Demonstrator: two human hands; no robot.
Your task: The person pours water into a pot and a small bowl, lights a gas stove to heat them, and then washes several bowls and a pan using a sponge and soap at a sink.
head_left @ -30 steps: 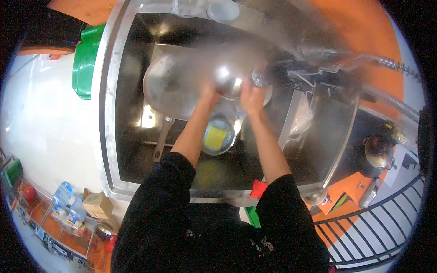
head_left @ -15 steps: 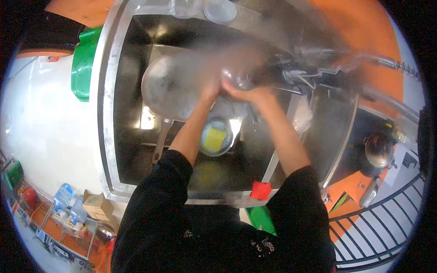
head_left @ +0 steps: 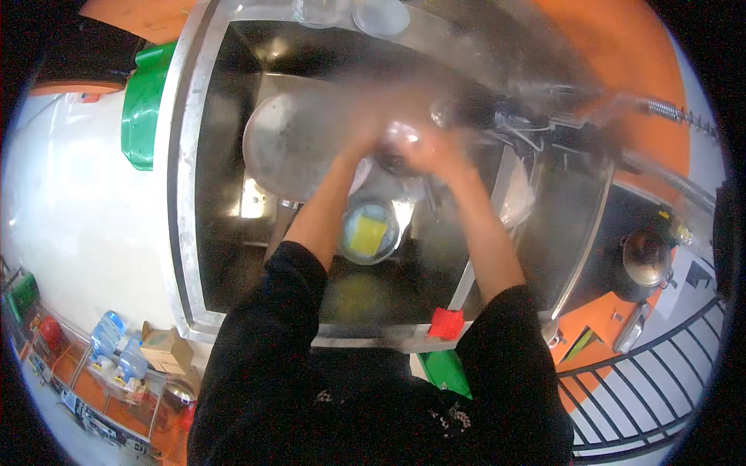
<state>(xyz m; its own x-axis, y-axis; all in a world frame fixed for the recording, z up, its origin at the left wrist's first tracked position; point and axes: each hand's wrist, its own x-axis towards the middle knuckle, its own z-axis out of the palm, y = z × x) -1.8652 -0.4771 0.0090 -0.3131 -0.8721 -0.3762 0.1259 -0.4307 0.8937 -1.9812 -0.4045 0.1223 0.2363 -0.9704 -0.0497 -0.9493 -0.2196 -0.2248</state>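
Over the sink my two hands are close together, their fingers smeared by a blurry haze. Between them is a shiny, rounded metal vessel, perhaps a bowl. My left hand holds it from the left; my right hand is closed against its right side. Below my left hand lies a large round metal pan, its handle partly behind my left forearm. Nearer to me stands a round metal bowl of cloudy water with a yellow sponge in it.
A spring-hose faucet reaches in from the right. A divider splits the sink, with a red cloth on the front rim. Clear round containers stand on the back ledge. A green bin is at left, a dark-handled pot at right.
The shiny vessel has turned and come slightly toward me, showing more of its rounded side. My right hand has shifted a little; the pan, bowl and sponge look almost unmoved.
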